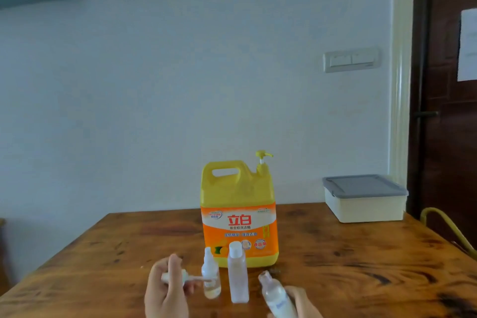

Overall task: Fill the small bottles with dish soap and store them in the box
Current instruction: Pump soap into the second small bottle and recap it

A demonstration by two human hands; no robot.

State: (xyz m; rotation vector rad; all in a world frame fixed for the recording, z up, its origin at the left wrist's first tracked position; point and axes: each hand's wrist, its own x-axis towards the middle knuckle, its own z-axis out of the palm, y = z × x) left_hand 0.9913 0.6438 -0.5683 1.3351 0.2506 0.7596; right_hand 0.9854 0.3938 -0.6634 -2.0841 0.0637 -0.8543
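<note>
The left hand pinches a white pump cap, and the right hand grips a small white bottle tilted leftward. Between them on the wooden desk stand a small clear round bottle and a tall clear rectangular bottle (just before the big yellow dish soap jug); the cream grey-lidded box sits far right.

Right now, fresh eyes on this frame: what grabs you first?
The yellow dish soap jug with its pump stands mid-way across the wooden table and dominates the view. Just in front stand a round bottle and a taller capped bottle. At the bottom edge the left hand holds a white pump cap and the right hand holds a tilted bottle. A grey-lidded box sits at the far right.
</note>
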